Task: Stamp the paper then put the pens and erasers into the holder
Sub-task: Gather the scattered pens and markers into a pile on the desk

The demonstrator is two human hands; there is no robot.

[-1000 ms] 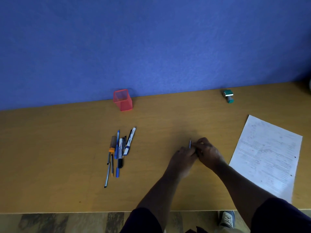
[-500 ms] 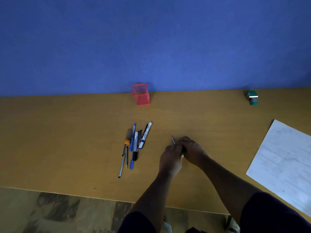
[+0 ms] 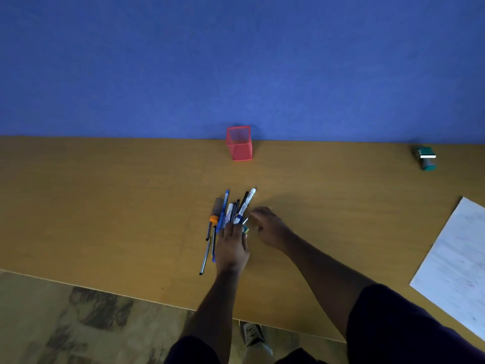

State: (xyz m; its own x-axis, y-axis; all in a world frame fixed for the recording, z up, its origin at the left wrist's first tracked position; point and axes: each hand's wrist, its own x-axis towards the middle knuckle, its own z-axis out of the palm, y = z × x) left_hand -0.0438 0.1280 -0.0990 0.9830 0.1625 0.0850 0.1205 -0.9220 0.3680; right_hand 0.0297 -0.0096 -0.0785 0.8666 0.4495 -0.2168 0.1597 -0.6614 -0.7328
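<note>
Holder [image 3: 239, 147]: red mesh, far table [image 3: 105, 206] edge, seemingly empty. Pens [image 3: 231, 214]: loose pile, mid-table. Left hand [image 3: 232, 245]: on pile, grip unclear. Right hand [image 3: 270, 227]: beside pile, loosely curled, holding nothing visible. Stamp [image 3: 425, 158], paper [image 3: 456, 264]: far right; stamping unverifiable. Stowing remains.

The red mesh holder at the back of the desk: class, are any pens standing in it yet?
No: the red mesh holder looks empty, and the pens lie in a bunch on the desk.
</note>
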